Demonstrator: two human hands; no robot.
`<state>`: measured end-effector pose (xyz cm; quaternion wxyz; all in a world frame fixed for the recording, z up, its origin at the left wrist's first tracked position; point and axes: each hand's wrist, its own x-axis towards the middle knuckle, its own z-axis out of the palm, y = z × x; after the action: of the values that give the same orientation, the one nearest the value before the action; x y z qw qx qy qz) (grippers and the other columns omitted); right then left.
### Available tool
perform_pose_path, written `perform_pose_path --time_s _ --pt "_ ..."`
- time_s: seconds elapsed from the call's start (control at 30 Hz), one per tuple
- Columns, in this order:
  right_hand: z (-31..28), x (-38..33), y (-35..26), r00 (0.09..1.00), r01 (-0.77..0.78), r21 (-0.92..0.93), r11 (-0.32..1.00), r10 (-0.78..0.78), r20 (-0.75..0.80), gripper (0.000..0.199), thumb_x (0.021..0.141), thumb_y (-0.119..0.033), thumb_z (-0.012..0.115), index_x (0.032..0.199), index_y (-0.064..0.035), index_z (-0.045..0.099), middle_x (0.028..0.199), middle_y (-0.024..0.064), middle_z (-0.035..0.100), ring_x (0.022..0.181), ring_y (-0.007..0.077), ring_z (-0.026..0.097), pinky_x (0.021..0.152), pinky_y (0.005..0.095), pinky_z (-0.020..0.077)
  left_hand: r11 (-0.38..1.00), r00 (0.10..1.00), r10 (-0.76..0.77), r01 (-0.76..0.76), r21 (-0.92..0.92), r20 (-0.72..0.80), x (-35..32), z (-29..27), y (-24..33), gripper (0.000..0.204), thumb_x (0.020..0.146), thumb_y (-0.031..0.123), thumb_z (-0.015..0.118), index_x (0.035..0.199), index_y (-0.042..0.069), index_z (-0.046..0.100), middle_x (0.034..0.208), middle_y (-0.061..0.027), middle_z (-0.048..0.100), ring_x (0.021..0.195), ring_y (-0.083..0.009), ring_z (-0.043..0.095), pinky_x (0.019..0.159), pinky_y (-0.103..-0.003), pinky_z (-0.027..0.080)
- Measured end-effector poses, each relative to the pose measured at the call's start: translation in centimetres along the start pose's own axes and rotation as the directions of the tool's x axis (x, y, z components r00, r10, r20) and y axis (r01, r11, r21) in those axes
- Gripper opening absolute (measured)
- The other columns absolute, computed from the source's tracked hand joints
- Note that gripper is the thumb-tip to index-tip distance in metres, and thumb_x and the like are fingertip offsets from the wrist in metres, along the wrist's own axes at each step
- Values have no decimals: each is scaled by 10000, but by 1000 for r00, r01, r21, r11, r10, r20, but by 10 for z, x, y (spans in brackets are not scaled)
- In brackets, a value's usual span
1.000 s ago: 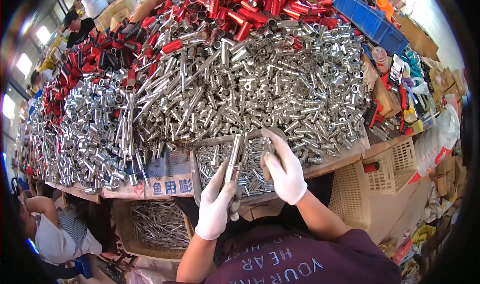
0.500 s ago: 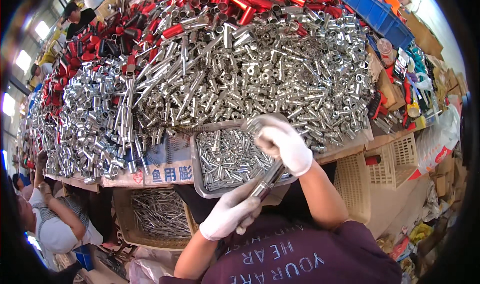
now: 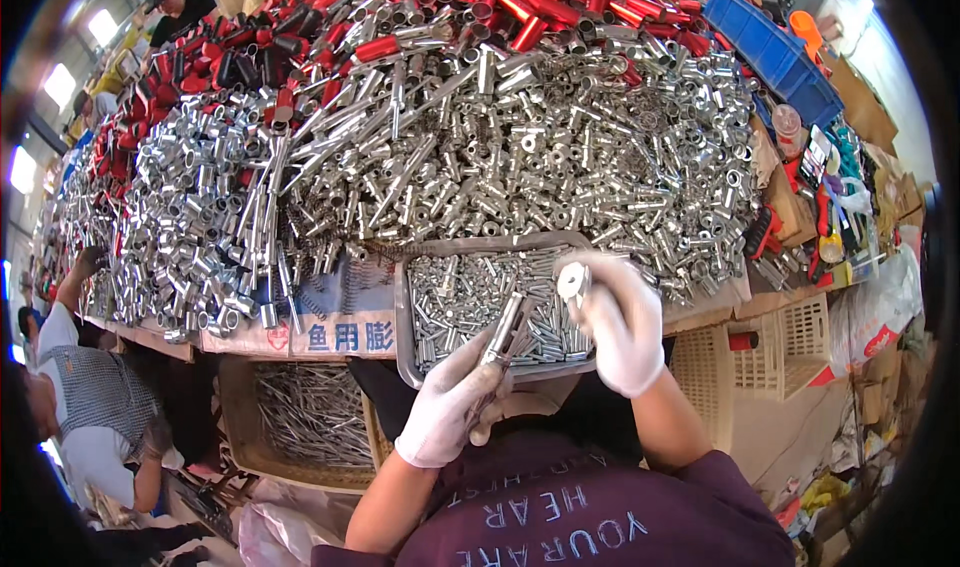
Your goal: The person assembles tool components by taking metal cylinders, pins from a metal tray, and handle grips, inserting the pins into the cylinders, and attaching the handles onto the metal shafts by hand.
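Observation:
White-gloved, my left hand [image 3: 452, 407] is closed around a slotted metal tube [image 3: 510, 329], which tilts with its upper end toward the tray. My right hand [image 3: 627, 325], also gloved and slightly blurred, pinches a round silver metal piece with a small centre hole [image 3: 573, 281] between thumb and fingers. Both hands are over the near side of a grey metal tray [image 3: 405, 312] full of small metal pins and short cylinders. Tube and round piece are apart. My left palm hides the lower end of the tube.
Beyond the tray spreads a big heap of silver metal fittings [image 3: 520, 157], with red tubes [image 3: 530, 35] behind it. A blue bin [image 3: 770, 52] stands far right. Below the table edge are a crate of thin rods [image 3: 315, 412] and cream baskets [image 3: 785, 352]. Another person [image 3: 95, 397] works at left.
My right hand has come away from the tube and moved right, with the round piece showing in its fingers. My left hand has turned the tube more upright. The view has shifted a little.

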<state>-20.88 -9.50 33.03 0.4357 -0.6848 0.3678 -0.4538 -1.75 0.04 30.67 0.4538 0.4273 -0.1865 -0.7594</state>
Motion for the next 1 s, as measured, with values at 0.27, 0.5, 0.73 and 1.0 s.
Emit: perform_pose_path --time_s 0.27,0.5,0.73,1.0 --pt "27 -13 12 954 294 -568 769 -277 118 377 852 -84 672 1224 -33 644 901 95 699 645 241 664 568 308 523 1000 998 -13 13 -9 -69 7 6 -1 592 995 180 505 1537 95 285 813 -4 504 576 -48 432 399 -174 339" --pt "43 -19 16 966 252 -598 761 -161 202 356 840 -45 628 1195 -25 641 947 160 701 712 313 669 721 377 542 995 980 -47 28 -99 -193 -1 8 0 655 979 236 568 1538 76 267 811 8 498 595 -49 438 406 -174 329" --pt "16 -8 70 995 -73 -524 848 24 -101 371 1006 -82 461 1350 41 526 1339 184 598 1240 298 573 1043 369 430 985 985 175 -175 -10 -9 9 -3 -14 650 971 335 584 1523 108 327 746 43 447 536 -22 425 369 -170 339" --pt "21 -19 80 991 -107 -261 959 124 46 477 1037 -183 403 1447 62 382 1385 252 506 1278 326 512 1077 393 388 945 947 316 -319 75 57 6 -12 -14 644 959 224 536 1543 106 293 746 23 518 486 -51 477 370 -207 408"
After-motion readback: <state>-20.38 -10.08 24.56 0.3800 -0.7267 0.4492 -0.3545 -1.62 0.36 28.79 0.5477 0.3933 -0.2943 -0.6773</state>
